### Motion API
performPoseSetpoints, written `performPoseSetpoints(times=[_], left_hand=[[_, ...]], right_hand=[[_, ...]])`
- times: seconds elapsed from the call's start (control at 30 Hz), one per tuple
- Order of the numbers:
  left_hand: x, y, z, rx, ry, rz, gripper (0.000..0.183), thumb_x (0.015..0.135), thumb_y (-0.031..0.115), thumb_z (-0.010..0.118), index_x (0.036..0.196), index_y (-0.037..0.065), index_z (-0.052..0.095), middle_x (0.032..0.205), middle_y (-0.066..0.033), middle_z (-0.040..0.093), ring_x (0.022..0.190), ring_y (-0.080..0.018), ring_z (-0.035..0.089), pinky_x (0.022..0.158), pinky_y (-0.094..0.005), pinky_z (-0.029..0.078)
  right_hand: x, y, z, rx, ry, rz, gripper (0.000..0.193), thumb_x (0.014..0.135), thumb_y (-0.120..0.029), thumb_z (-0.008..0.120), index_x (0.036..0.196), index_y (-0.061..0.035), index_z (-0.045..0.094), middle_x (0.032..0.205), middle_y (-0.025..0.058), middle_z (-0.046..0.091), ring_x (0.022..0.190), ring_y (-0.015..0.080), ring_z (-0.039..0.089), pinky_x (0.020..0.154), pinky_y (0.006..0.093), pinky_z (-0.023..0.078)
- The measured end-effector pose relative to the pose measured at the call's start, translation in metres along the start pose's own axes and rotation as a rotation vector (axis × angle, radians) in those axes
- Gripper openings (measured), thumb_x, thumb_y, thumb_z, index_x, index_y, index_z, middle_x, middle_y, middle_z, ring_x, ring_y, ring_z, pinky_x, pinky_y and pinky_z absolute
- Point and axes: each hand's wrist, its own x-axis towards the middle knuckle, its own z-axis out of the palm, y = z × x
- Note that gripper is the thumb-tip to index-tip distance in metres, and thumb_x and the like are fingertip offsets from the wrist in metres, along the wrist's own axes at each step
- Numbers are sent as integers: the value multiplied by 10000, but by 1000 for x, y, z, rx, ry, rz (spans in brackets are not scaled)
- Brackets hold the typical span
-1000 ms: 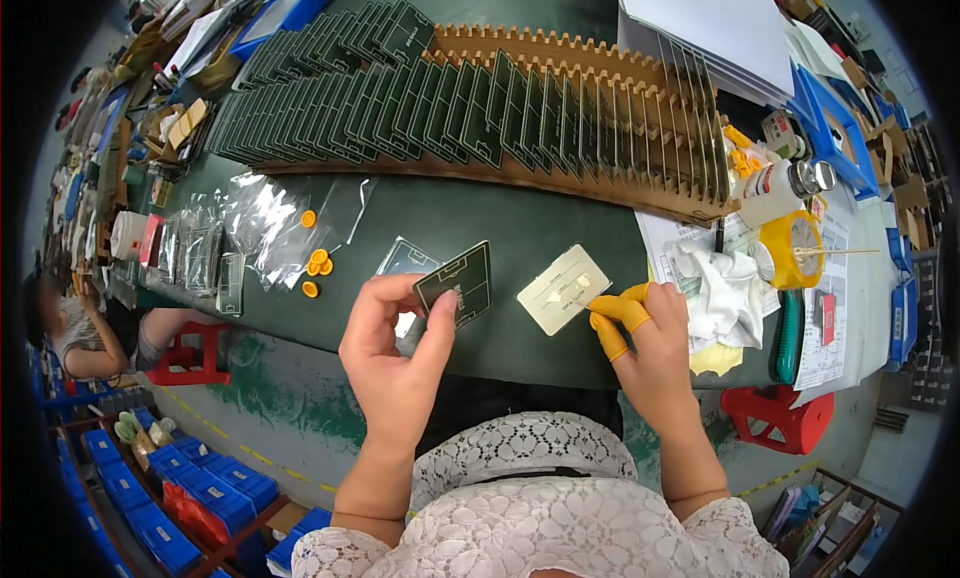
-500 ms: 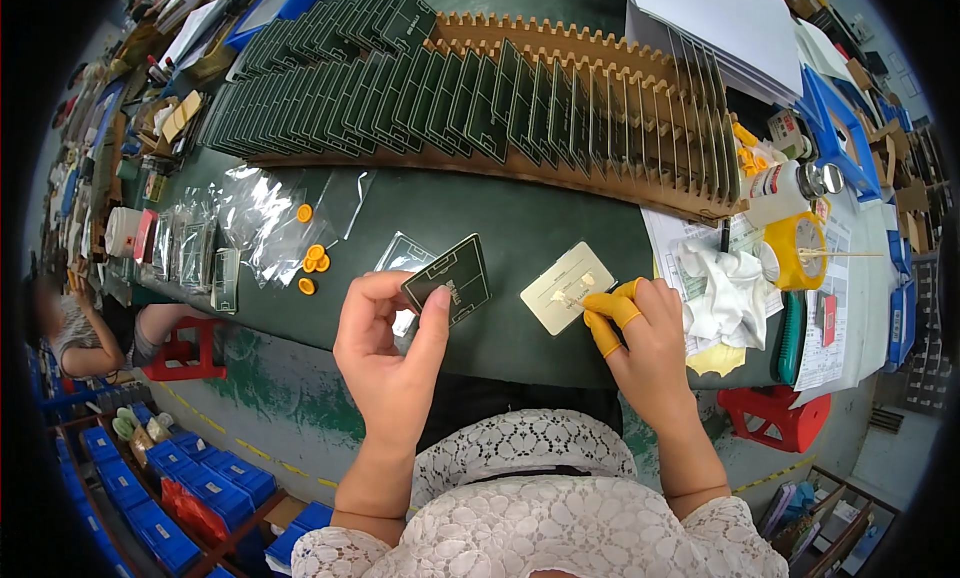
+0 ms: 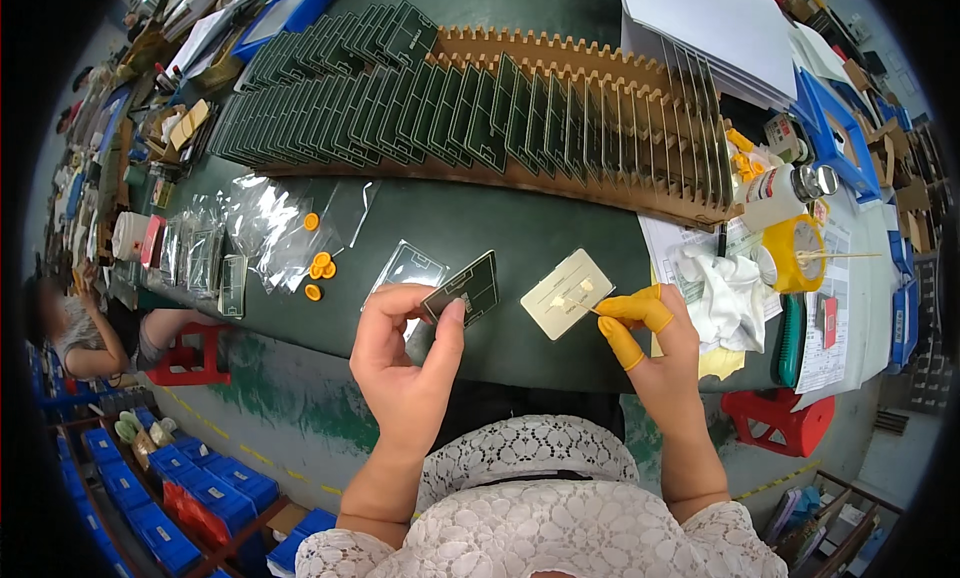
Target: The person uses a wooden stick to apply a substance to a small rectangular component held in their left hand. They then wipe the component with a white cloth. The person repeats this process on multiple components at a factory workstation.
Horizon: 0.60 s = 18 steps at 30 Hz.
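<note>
At the centre of the frame, a dark green card (image 3: 475,286) is clamped in the grip of the left hand (image 3: 402,376). Right of it, a thin stick (image 3: 589,308) is pinched by the right hand (image 3: 672,363) beside a cream card (image 3: 560,300) bearing small print.

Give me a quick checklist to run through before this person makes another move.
1. Left hand holding the green card: ok, pinched.
2. Yellow finger covers on the right hand: ok.
3. Cream card on the table: ok.
4. Thin stick in the right hand touching the cream card: cannot tell.
5. Cards in the rack all straight: not ok, many lean.
6. Orange discs clear of both hands: ok.
</note>
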Motion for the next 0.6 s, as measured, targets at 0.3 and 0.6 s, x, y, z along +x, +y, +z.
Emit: performPoseSetpoints(times=[0.3, 0.6], left_hand=[[-9, 0, 13, 271, -34, 454, 276, 709, -103, 736, 937, 33, 658, 894, -87, 694, 773, -227, 653, 696, -304, 507], [-14, -4, 10, 314, -33, 574, 330, 682, -59, 762, 976, 41, 651, 925, -81, 702, 780, -237, 652, 691, -315, 487]], right_hand=[[-6, -37, -13, 285, 95, -52, 210, 755, 26, 768, 946, -25, 697, 801, 59, 599, 721, 159, 541, 648, 274, 436], [-10, -54, 1, 86, 54, -310, 327, 675, -16, 818, 980, -92, 725, 811, 36, 593, 667, 214, 503, 594, 329, 368]])
